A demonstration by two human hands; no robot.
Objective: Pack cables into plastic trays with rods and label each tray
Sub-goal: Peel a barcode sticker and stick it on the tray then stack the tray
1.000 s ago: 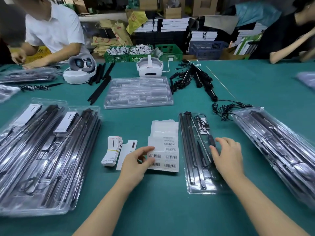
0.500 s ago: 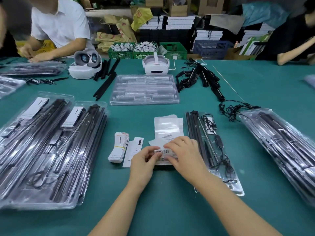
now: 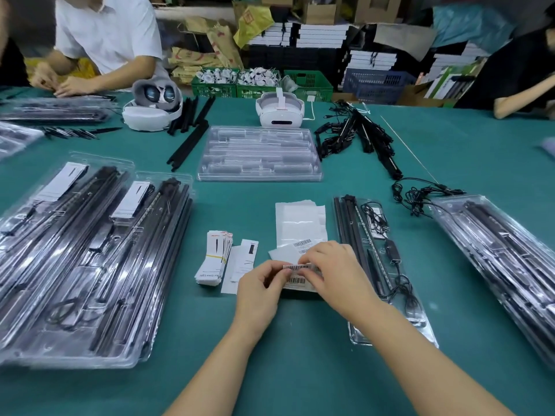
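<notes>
Both hands meet over the white barcode label sheet (image 3: 295, 282) lying on the green bench (image 3: 300, 370), just left of the narrow clear plastic tray (image 3: 390, 331) loaded with black rods and a coiled black cable. The left hand (image 3: 261, 288) has its fingers curled, thumb and forefinger pinching the left end of a white barcode label strip (image 3: 298, 267). The right hand (image 3: 336, 274) arches over the sheet, its curled fingertips gripping the same strip from the right.

barcode label (image 3: 301, 267) half-peeled off sheet (image 3: 300, 284), packed tray (image 3: 379, 265) just right
</notes>
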